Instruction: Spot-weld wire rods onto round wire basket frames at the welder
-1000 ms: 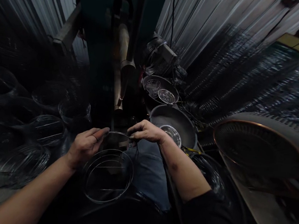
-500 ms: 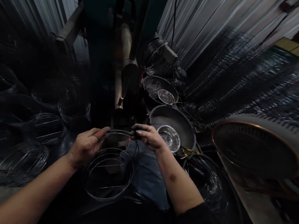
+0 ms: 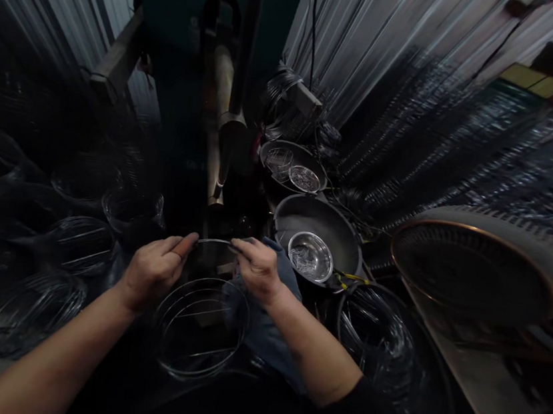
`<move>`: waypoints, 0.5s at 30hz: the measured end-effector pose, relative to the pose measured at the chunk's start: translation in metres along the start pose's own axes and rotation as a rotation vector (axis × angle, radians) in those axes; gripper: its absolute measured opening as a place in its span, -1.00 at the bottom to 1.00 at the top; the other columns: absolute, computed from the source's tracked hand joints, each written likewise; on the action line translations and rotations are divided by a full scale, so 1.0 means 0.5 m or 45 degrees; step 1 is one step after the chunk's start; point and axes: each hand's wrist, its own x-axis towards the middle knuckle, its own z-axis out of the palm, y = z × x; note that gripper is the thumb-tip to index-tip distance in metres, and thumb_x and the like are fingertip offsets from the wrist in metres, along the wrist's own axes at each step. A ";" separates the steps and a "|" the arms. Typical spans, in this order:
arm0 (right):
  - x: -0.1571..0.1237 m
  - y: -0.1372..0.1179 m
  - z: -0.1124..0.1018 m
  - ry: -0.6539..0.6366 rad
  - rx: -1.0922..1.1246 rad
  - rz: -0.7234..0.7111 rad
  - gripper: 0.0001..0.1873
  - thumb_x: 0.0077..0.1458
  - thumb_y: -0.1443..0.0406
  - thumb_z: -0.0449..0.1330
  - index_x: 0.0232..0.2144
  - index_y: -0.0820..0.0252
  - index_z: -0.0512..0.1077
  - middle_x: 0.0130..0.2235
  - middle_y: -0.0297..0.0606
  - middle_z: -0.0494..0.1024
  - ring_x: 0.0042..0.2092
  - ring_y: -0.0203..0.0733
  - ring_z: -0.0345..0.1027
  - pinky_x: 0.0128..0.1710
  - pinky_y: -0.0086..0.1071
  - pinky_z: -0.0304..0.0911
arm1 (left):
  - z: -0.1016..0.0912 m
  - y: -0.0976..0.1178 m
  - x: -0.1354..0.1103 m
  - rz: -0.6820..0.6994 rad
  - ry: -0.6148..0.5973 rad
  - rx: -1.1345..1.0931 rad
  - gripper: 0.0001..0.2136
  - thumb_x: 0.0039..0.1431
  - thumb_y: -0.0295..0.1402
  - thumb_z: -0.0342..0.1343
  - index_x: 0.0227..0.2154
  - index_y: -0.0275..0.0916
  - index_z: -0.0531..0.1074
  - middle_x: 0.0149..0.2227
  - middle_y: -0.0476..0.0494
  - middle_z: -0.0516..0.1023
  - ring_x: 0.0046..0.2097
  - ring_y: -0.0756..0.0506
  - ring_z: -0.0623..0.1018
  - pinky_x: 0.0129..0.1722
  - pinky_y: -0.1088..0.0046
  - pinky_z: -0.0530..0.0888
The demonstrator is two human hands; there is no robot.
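Observation:
Pinched between my left hand (image 3: 155, 269) and my right hand (image 3: 257, 268) is a round metal wire frame (image 3: 196, 373), its rings hanging down in front of my lap. My left thumb and fingers close on the far rim, at its left side; an orange-brown wrap covers one of those fingers. On the same rim, a little to the right, the fingers of my right hand are closed too. A thin straight wire crosses the lower part of the frame. Beyond the hands stands a machine with a copper-tipped electrode (image 3: 217, 190) pointing down.
Right of my hands, a dark round pan (image 3: 323, 213) holds a steel bowl (image 3: 306, 264) of small wire pieces. Behind it is another pan (image 3: 274, 145) with a bowl. A large round grey part (image 3: 480, 272) stands at right. Wire rings (image 3: 83, 244) are stacked at left.
My right hand has come down onto the rim and its fingers have closed there. The two rim wires between my hands now lie together. The view has shifted slightly.

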 end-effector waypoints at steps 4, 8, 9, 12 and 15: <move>0.060 0.011 -0.003 -0.067 -0.168 0.074 -0.77 0.12 0.41 0.11 -0.27 0.19 0.56 -0.33 -0.19 0.59 -0.30 -0.21 0.47 -0.20 -0.41 0.35 | 0.010 -0.029 0.050 -0.186 -0.054 -0.078 -0.75 0.26 -0.36 -0.02 -0.19 -0.35 0.53 -0.37 -0.18 0.58 -0.41 -0.03 0.56 -0.39 0.50 0.48; 0.132 0.020 -0.010 -0.154 -0.230 0.205 -0.83 0.09 0.40 0.16 -0.32 0.15 0.56 -0.30 -0.28 0.61 -0.26 -0.24 0.47 -0.16 -0.45 0.31 | 0.014 -0.051 0.107 -0.532 -0.142 -0.266 -0.72 0.21 -0.22 0.00 -0.35 -0.26 0.57 -0.33 -0.14 0.61 -0.31 -0.06 0.59 -0.27 0.49 0.51; 0.146 0.021 -0.013 -0.174 -0.230 0.229 -0.84 0.09 0.39 0.16 -0.32 0.15 0.56 -0.31 -0.29 0.61 -0.26 -0.25 0.47 -0.17 -0.46 0.30 | 0.016 -0.055 0.117 -0.593 -0.156 -0.294 -0.72 0.19 -0.21 0.01 -0.35 -0.25 0.57 -0.32 -0.13 0.61 -0.29 -0.07 0.59 -0.24 0.48 0.51; 0.178 0.024 -0.018 -0.216 -0.246 0.275 -0.84 0.11 0.37 0.16 -0.32 0.14 0.56 -0.33 -0.31 0.61 -0.27 -0.26 0.47 -0.22 -0.47 0.28 | 0.023 -0.067 0.138 -0.664 -0.168 -0.291 -0.72 0.16 -0.19 0.02 -0.32 -0.24 0.57 -0.33 -0.13 0.62 -0.30 -0.09 0.59 -0.22 0.44 0.50; 0.198 0.027 -0.020 -0.228 -0.291 0.278 -0.82 0.11 0.38 0.14 -0.31 0.15 0.56 -0.33 -0.30 0.61 -0.27 -0.26 0.47 -0.23 -0.48 0.27 | 0.033 -0.079 0.150 -0.635 -0.150 -0.229 -0.70 0.16 -0.20 -0.01 -0.33 -0.26 0.58 -0.35 -0.15 0.61 -0.32 -0.09 0.57 -0.25 0.43 0.49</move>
